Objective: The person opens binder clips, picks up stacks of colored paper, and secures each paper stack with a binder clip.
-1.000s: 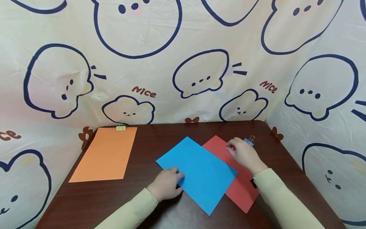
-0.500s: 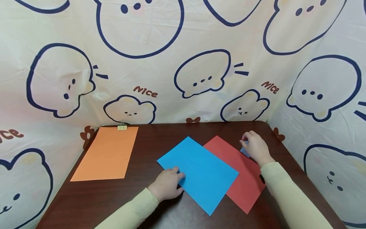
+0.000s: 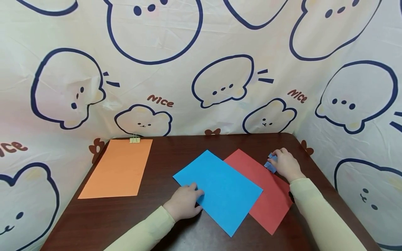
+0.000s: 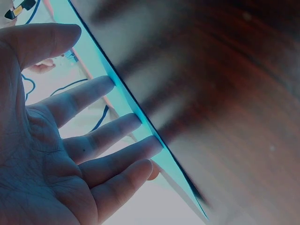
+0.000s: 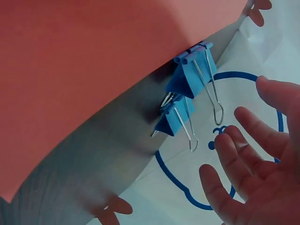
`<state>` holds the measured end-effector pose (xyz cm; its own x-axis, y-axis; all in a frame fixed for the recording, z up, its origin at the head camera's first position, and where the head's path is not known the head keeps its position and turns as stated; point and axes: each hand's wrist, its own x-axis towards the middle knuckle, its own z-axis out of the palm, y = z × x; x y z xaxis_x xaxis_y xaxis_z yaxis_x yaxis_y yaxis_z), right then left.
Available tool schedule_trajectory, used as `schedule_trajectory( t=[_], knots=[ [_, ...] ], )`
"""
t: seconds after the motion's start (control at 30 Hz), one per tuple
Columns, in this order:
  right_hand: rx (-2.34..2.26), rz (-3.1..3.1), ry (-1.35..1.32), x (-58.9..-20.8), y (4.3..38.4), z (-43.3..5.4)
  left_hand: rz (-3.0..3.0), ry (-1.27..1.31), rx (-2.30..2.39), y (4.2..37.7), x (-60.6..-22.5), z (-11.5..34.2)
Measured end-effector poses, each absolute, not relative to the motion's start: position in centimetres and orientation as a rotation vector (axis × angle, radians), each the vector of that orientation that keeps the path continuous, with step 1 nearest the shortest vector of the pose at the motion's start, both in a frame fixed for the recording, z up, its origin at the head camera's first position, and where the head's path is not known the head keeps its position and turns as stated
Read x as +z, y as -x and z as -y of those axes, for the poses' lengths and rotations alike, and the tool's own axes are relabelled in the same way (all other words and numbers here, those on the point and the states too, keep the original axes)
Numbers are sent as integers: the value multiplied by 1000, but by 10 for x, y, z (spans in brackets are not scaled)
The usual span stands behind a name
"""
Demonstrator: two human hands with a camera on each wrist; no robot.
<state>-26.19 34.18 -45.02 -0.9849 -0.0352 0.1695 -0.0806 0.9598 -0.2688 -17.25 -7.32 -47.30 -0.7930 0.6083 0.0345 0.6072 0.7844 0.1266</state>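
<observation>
My left hand (image 3: pixel 183 203) touches the lower left edge of a blue sheet of paper (image 3: pixel 221 190); its fingers (image 4: pixel 89 140) reach that edge fairly straight in the left wrist view. The blue sheet overlaps a red sheet (image 3: pixel 273 205) to its right. Two blue binder clips stand on the far side of the red sheet: one (image 3: pixel 270 167) right at its edge, the other (image 3: pixel 272 157) just beyond. My right hand (image 3: pixel 287 165) hovers beside them. In the right wrist view its fingers (image 5: pixel 243 159) are spread apart from the nearer clip (image 5: pixel 191 77) and hold nothing.
An orange sheet (image 3: pixel 117 170) lies at the left of the dark wooden table (image 3: pixel 157 216), with a pale yellow binder clip (image 3: pixel 134 140) on its far edge. A cartoon-printed cloth (image 3: pixel 179 83) rises behind the table and along its sides.
My right hand has moved right, first over the clips, then slightly back toward me. Two blue clips now show, one beside the red sheet's edge. My left hand stays in place.
</observation>
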Motion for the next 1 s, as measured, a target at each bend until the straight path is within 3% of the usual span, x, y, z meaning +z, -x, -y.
schedule_trajectory(
  t=[1.0],
  knots=[
    [504, 2986, 3, -466, 277, -357, -2966, -1033, 203, 172, -475, 74]
  ],
)
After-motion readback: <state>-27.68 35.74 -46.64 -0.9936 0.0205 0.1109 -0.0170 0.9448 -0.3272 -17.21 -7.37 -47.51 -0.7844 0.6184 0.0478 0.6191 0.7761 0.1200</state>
